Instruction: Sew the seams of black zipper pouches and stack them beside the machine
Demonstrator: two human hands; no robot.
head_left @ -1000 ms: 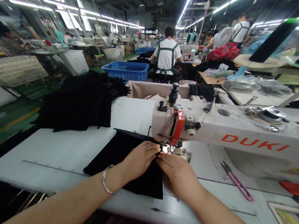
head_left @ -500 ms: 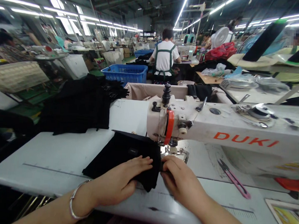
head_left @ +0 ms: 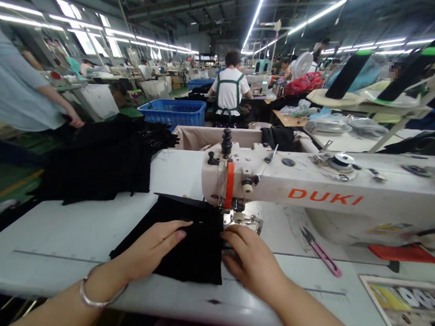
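Observation:
A black fabric piece [head_left: 193, 255] lies flat on the white sewing table, its right edge beside the needle area of the DUKI sewing machine [head_left: 275, 181]. My left hand [head_left: 153, 250], with a bangle at the wrist, rests on the left part of the fabric, fingers stretched out. At the fabric's right edge, just below the presser foot [head_left: 238, 218], is my right hand [head_left: 250, 256]; its fingers are bent, with the fingertips at the edge and the thumb a little apart below. No fold is visible between them.
Pink-handled thread snips [head_left: 322, 253] lie right of my right hand. A pile of black fabric [head_left: 99, 160] sits at the table's back left. A person in light blue [head_left: 27, 82] stands beyond it. Ahead are a blue basket [head_left: 172, 112] and a seated person [head_left: 230, 87].
My left hand has shifted left on the fabric, which now lies flatter with a straighter lower edge. My right hand's fingers have loosened. A person has appeared at the left, and the view has shifted.

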